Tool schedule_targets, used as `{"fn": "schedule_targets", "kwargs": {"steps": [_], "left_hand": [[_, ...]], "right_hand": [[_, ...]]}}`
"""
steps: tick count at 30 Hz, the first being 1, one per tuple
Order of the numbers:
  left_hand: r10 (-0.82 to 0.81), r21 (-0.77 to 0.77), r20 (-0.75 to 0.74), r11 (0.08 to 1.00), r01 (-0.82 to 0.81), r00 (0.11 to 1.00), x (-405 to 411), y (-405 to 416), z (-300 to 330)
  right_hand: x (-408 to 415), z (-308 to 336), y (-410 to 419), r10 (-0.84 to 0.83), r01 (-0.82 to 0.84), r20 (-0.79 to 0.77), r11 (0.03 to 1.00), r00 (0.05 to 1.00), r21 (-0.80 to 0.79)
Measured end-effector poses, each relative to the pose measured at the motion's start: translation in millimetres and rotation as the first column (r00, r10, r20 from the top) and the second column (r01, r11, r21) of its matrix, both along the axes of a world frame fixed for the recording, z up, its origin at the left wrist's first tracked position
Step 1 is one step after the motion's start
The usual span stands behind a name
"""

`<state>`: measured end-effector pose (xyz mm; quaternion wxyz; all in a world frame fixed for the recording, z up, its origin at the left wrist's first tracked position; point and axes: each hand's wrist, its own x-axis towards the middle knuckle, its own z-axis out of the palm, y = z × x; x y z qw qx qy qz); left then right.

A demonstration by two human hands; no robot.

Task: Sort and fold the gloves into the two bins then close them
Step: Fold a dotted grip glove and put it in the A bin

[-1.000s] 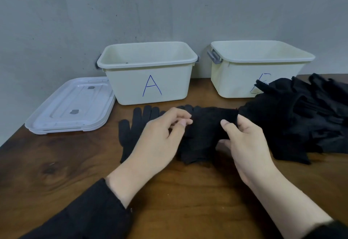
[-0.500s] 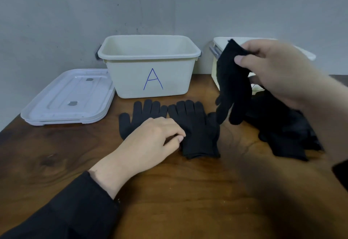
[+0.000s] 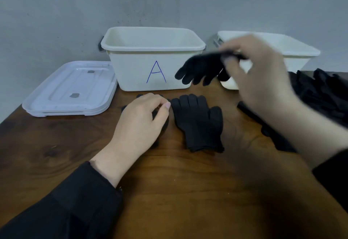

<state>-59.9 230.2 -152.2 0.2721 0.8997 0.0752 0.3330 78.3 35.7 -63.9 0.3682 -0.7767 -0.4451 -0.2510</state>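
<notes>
A right hand pinches a black glove aloft at centre frame before bin A; the left hand, fingers curled, rests on gloves on the tabletop.

Right hand swung its lifted glove leftward, now level.

A black knit glove lies flat near the middle of the tabletop, fingers toward the back edge, cuff toward the front. Just to its left a second black glove lies mostly hidden. A third black glove hangs in the air, fingers drooping, blurred. A heap of black gloves sits at the right edge. Along the back edge stand two open white bins: bin A, marked with a blue letter, and a second bin to its right. Stacked white lids lie flat near the back left corner.
</notes>
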Motion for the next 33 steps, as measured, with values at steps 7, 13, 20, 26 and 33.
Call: {"fn": "schedule_targets", "kwargs": {"steps": [7, 13, 20, 26, 33], "left_hand": [[-0.177, 0.069, -0.176, 0.979, 0.191, 0.968, 4.5, -6.0, -6.7], [-0.276, 0.124, -0.449, 0.922, 0.366, 0.850, 5.8, -12.2, -14.5], [-0.252, 0.204, -0.417, 0.910, 0.360, 0.873, 8.8, -21.0, -15.2], [-0.264, 0.207, -0.399, 0.907, 0.367, 0.878, 9.8, -25.6, -12.0], [-0.264, 0.216, -0.445, 0.896, 0.388, 0.856, 12.0, -25.0, -14.9]], "right_hand": [[-35.7, -117.4, -42.9, 0.136, -0.232, -0.252, 0.885, 0.958, -0.404], [-24.4, -107.6, -55.0, 0.150, -0.293, -0.365, 0.879, 0.919, -0.377], [-11.6, -104.2, -56.6, 0.136, -0.285, -0.353, 0.865, 0.926, -0.414], [-11.0, -107.4, -49.5, 0.136, -0.224, -0.219, 0.863, 0.966, -0.454], [-10.5, -103.9, -51.1, 0.156, -0.282, -0.304, 0.858, 0.940, -0.430]]}}
